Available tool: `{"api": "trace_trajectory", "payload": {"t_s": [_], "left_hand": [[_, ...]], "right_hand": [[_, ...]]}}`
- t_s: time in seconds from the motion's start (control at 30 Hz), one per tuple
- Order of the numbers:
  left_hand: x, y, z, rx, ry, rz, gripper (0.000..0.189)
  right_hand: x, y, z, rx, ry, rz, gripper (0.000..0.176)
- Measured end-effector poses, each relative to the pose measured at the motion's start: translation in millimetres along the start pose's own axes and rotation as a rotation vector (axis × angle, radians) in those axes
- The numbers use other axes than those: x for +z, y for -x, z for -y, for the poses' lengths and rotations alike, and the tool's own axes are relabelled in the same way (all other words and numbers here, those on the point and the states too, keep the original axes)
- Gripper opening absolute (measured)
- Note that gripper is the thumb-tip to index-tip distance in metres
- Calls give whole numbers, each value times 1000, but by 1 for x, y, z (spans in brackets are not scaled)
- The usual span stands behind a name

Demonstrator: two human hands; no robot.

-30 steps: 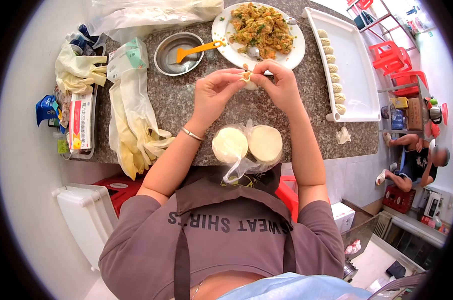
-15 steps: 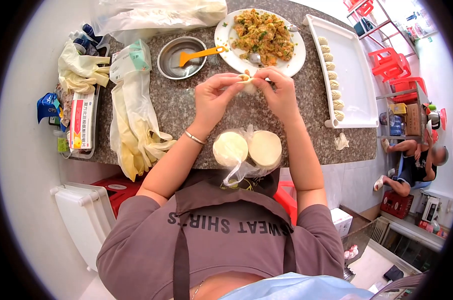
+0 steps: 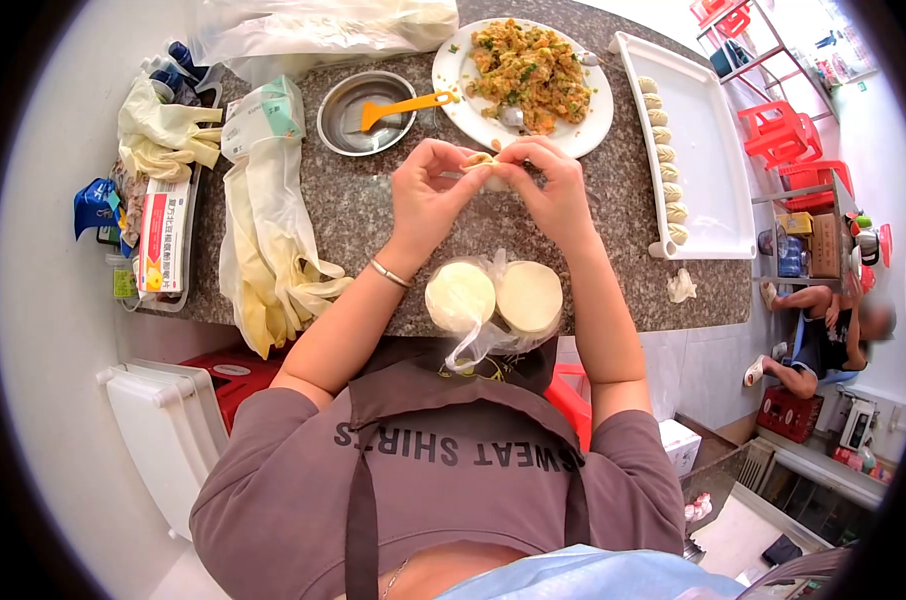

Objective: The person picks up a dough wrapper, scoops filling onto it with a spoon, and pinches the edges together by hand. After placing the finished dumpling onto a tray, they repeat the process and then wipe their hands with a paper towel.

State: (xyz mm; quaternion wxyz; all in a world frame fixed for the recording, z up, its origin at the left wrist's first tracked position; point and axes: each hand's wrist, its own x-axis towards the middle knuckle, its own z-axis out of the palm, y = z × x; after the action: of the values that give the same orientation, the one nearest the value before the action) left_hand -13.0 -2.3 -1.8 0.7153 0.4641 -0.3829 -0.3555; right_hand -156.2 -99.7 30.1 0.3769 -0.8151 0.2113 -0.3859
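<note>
I see both hands over mid-counter [image 3: 373, 215], just in front of the filling plate [image 3: 598, 110]. Left hand [image 3: 428, 195] and right hand [image 3: 551, 190] fingertips are pinched closed on one dumpling [image 3: 488, 172]; sealing not finished, I judge. Finished dumplings [image 3: 665, 150]: one row at the tray's [image 3: 718, 150] left edge. Filling [image 3: 523, 65] heaped, wrapper stacks [image 3: 493, 295] at counter's near edge: lots left.

A single wide-angle view from the person's head looks steeply down and slightly forward, past their own chest at the bottom edge to the desk [image 3: 373, 215] beyond. The left hand [image 3: 428, 200] and right hand [image 3: 553, 195] sit close, mid-frame; dark rounded corners ring the picture.
</note>
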Motion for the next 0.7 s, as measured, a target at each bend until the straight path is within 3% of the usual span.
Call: {"api": "trace_trajectory", "payload": {"t_s": [0.17, 0.23, 0.33, 0.7], "left_hand": [[0, 1, 0, -59, 48, 9, 14], [-2, 1, 2, -19, -5, 28, 13], [1, 1, 3, 53, -26, 39, 11], [-1, 2, 3, -18, 27, 29, 13]], "right_hand": [[-1, 0, 4, -9, 30, -99, 8], [-6, 0, 2, 112, -60, -1, 8], [-12, -2, -2, 138, -88, 54, 9], [-1, 1, 1, 39, -33, -20, 9]]}}
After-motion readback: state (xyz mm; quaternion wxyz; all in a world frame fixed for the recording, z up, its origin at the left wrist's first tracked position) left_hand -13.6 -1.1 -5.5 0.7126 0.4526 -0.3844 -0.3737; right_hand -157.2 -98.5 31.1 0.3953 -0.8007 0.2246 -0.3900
